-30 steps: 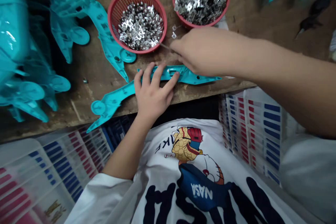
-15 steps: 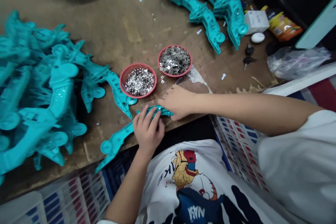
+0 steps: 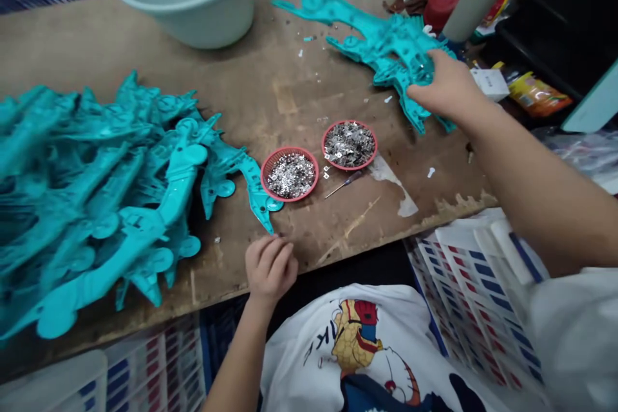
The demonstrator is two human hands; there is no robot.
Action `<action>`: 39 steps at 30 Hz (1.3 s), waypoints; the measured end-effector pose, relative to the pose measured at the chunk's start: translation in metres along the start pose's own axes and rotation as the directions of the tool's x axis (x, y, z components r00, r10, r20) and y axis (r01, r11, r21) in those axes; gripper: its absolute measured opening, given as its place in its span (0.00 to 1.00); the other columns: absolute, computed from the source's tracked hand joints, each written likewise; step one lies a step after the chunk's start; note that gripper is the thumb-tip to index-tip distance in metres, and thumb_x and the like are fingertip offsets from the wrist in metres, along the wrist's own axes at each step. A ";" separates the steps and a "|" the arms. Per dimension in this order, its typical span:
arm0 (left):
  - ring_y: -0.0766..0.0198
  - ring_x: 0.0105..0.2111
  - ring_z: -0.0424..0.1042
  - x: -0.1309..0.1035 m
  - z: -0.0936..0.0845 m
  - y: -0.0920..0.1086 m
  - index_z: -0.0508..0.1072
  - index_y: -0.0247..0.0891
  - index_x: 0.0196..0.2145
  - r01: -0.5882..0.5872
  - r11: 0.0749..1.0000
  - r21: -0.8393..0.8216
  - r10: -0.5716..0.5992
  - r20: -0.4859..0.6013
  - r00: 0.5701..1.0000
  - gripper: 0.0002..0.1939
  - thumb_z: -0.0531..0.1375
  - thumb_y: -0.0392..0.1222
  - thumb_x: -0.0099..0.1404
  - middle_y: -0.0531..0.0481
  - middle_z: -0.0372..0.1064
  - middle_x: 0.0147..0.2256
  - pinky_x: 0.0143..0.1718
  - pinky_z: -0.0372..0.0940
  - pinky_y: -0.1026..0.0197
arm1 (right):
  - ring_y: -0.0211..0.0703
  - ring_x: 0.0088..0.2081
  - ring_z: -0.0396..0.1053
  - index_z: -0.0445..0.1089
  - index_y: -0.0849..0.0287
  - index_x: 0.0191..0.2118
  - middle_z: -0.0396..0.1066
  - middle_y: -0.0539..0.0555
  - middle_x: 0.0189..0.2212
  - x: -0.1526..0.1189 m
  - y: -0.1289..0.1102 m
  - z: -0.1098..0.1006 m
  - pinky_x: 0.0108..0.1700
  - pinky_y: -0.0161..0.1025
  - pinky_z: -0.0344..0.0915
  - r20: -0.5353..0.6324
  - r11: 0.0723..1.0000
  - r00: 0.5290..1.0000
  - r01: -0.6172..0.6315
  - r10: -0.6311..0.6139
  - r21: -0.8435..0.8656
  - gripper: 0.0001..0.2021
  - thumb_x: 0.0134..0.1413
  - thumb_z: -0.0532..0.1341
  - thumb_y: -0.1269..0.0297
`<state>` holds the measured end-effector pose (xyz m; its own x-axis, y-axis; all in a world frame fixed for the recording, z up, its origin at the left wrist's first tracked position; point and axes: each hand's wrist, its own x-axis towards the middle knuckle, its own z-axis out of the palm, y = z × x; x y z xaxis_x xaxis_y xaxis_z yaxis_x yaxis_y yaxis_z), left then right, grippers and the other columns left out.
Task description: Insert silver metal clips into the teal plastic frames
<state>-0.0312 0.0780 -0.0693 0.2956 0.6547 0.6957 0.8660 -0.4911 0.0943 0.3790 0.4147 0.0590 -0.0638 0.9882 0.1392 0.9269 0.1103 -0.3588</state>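
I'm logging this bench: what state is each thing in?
Left hand: curled
Right hand: touching turquoise plastic stack
Left curved turquoise plastic pieces: heaped
Left red round plastic basket: partly filled
Right red round plastic basket: nearly full
Thin metal tool: lying down
Pale green round plastic tub: upright

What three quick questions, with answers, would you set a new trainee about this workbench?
1. How many red mesh baskets hold small metal pieces?
2. What is the right hand touching?
A. a pale green basin
B. turquoise plastic parts
C. a white box
3. True or false: the screwdriver lies on the tabletop, apart from the left hand.

Key: 1. Two. 2. B. 3. True.
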 end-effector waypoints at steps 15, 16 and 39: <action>0.53 0.33 0.84 0.005 -0.002 -0.006 0.80 0.37 0.50 -0.110 0.989 -0.098 0.118 0.083 0.990 0.15 0.68 0.24 0.68 0.46 0.84 0.32 0.38 0.78 0.53 | 0.82 0.79 0.59 0.53 0.70 0.85 0.58 0.81 0.77 0.020 0.056 0.080 0.80 0.73 0.56 0.086 0.972 0.976 -0.188 0.201 -0.142 0.48 0.72 0.70 0.51; 0.53 0.33 0.84 0.006 -0.002 -0.005 0.80 0.37 0.50 -0.110 0.988 -0.104 0.120 0.088 0.989 0.15 0.68 0.24 0.68 0.46 0.84 0.32 0.38 0.78 0.53 | 0.84 0.79 0.60 0.52 0.69 0.86 0.57 0.82 0.77 0.019 0.057 0.079 0.79 0.75 0.57 0.096 0.970 0.973 -0.195 0.210 -0.144 0.50 0.71 0.71 0.50; 0.47 0.49 0.88 0.028 -0.023 -0.026 0.82 0.54 0.58 0.142 0.981 0.135 -0.151 0.057 0.987 0.18 0.67 0.38 0.74 0.50 0.88 0.46 0.47 0.81 0.42 | 0.80 0.75 0.66 0.62 0.82 0.83 0.65 0.94 0.73 0.012 0.045 0.074 0.76 0.64 0.59 -0.078 0.992 0.989 -0.121 0.123 0.024 0.50 0.62 0.76 0.63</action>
<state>-0.0549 0.0964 -0.0358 0.1844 0.7531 0.6316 0.9456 -0.3111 0.0948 0.3927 0.4398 -0.0236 0.0795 0.9830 0.1658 0.9185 -0.0076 -0.3954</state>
